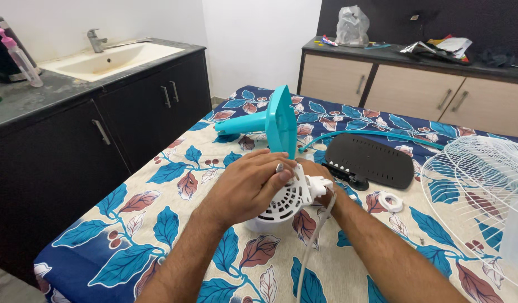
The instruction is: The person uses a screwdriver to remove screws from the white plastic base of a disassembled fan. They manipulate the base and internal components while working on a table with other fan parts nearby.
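Two hands meet over one white motor housing [281, 205], which lies on a bedspread [158, 224] printed with blue and brown leaves. Far beyond the grip stand a dark cabinet with a sink [110, 59] to the left and a beige drawer unit [405, 90] to the right. To the right of the grip, well apart, the white wire fan guard [477, 191] rests on the cloth. Behind the grip and a little to the right lies a black plastic panel [371, 160]. Directly behind the grip, near the fingers, is the turquoise fan stand piece [270, 120], with its flat plate turned toward the hands and its stem pointing away to the left.

The housing sits under and between the hands, and its vented round face looks toward the person. The left hand [248, 188] covers it from above and from the left, with the fingers bent and pressed on the top edge. The right hand [320, 179] is mostly hidden behind the housing; it seems to hold the far side, but I cannot tell how its fingers close. The left hand is the nearer one. A white cord [312, 252] runs from the housing toward the person. A small roll of white tape [391, 201] lies just to the right of the grip.
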